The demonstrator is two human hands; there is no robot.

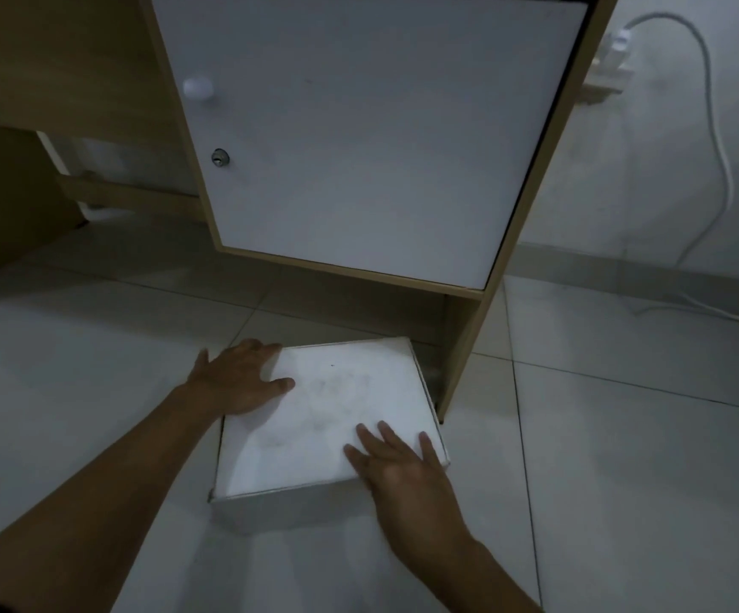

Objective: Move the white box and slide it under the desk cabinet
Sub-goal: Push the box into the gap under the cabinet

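A flat white box (314, 418) lies on the tiled floor in front of the desk cabinet (358, 139), its far edge at the mouth of the gap under the cabinet. My left hand (239, 378) rests on the box's far left corner, thumb on the lid and fingers curled over the left edge. My right hand (398, 471) lies flat on the near right corner, fingers spread on the lid. The cabinet has a white door with a round knob (198, 88) and a lock (220, 157). The box's right side sits close to the cabinet's wooden side panel (469, 347).
White floor tiles (624, 457) spread all around. A white cable (712, 139) hangs from a wall socket (611, 64) at the right and trails along the floor. The desk's open leg space with a wooden crossbar (128, 199) lies to the left.
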